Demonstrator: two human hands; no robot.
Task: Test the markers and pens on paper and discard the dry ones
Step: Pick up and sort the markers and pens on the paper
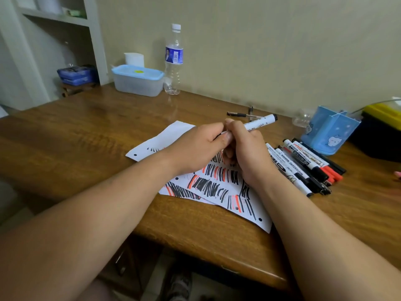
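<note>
1. Gripped in the right hand (245, 153): a marker (259, 122), white barrel, black end pointing up and to the right, held above the paper (225, 187).
2. Right fingers curled round the barrel, mostly hidden behind the back of the hand.
3. Left hand (199, 146) just beside the right, thumb and fingers pinched together on the marker's lower end. Cannot tell whether cap or bare tip, since that end is buried between the two hands.
4. Paper flat on the worktop (86, 131) under both hands, thick with black and red strokes. Second sheet beneath, showing only at the edges. Middle of the top sheet covered by the wrists.
5. Just right of the paper: a pile (303, 168) of markers lying side by side and touching, black and red caps toward the near edge. Exact count hard to make out.
6. Behind the pile: a blue holder (329, 130), inside not visible.
7. Beyond the hands, near the wall: thin pens (243, 114), small and unclear.
8. Far back: a bottle (173, 59) beside a blue-lidded box (137, 81).
9. At the right edge: a yellow-topped dark bin (382, 131), cut off.
</note>
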